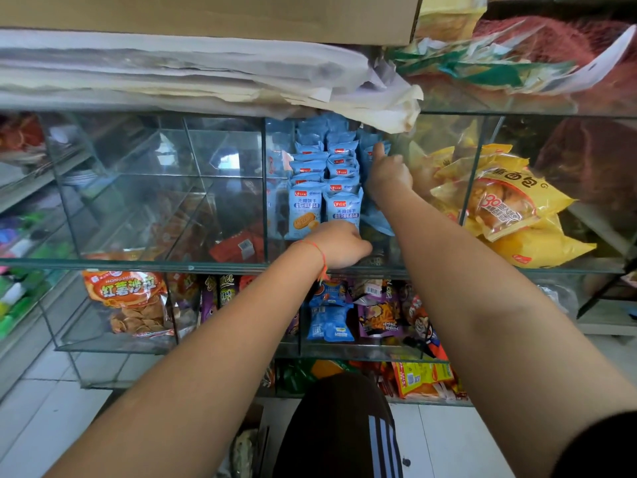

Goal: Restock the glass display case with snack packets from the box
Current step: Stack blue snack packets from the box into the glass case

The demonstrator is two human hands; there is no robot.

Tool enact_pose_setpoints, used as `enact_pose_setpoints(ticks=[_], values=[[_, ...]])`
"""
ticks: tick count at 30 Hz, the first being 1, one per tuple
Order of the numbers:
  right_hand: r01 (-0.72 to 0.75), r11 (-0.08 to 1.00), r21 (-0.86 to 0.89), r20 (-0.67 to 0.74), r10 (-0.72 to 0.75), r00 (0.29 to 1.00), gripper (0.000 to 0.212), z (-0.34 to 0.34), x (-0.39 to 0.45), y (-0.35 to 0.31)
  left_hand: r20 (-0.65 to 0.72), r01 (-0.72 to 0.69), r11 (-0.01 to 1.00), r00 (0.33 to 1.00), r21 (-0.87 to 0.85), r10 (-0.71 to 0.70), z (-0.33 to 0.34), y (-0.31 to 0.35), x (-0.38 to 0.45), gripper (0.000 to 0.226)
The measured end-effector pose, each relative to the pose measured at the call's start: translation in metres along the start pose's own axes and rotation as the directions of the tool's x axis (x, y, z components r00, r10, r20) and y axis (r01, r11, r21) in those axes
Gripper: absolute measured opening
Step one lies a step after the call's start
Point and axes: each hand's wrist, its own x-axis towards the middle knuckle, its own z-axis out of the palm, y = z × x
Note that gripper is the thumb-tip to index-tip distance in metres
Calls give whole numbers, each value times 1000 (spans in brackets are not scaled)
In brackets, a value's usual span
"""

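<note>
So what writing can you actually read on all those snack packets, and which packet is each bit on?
"无糖饼干": front blue biscuit packets in the middle compartment.
"红薯沙拉" and "HONGSHU…": orange crisp bag on the lower left shelf.
"面包" and "39": yellow bread bag on the right.
Small print on the blue packets, and the purple packet and other lower packets: too small or blurred to read.

Light-blue snack packets (324,188) stand upright in tight rows, filling the middle compartment of the glass display case (144,262), fronts facing outward
</note>
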Motion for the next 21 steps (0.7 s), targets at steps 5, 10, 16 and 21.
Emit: enact_pose_setpoints(ticks=[5, 10, 16, 21], values=[[-37, 995, 89, -28, 39, 999, 45, 3, 4, -2, -5, 6, 1000, 1000, -7, -6, 0, 1, 1, 34], [15, 1000, 23, -76, -13, 997, 37, 2, 2, 3, -13, 17, 1000, 1000, 7, -17, 0, 2, 0, 34], [109, 972, -208, 157, -77, 985, 60, -10, -4, -2, -13, 17, 999, 1000, 35, -17, -2, 1, -2, 39], [130, 967, -220, 108, -108, 988, 54, -10, -14, -1, -16, 11, 997, 1000, 71, -10, -2, 3, -3, 39]])
